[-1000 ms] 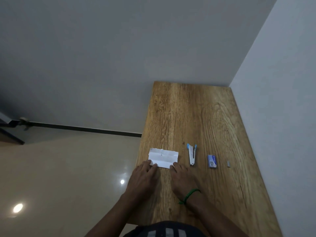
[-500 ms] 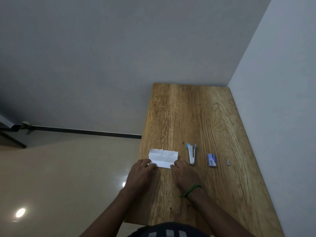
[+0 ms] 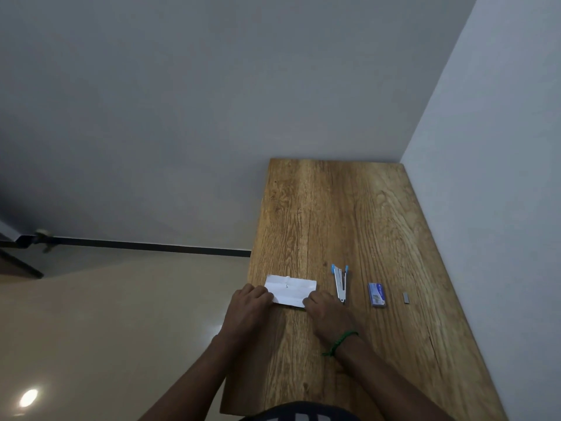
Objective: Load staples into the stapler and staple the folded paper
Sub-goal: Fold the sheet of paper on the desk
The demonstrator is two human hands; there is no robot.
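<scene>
no legible text (box print blurred)

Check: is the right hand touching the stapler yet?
Apart. The head view shows the right hand resting on the folded paper's near right corner, with a strip of bare table between its knuckles and the stapler.

L hand [image 3: 247, 308] & R hand [image 3: 326, 312] flat, palms down, fingers curled.

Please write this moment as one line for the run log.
both hands on folded paper | left hand, right hand | stapler untouched | staple box, staple strip on table
</scene>
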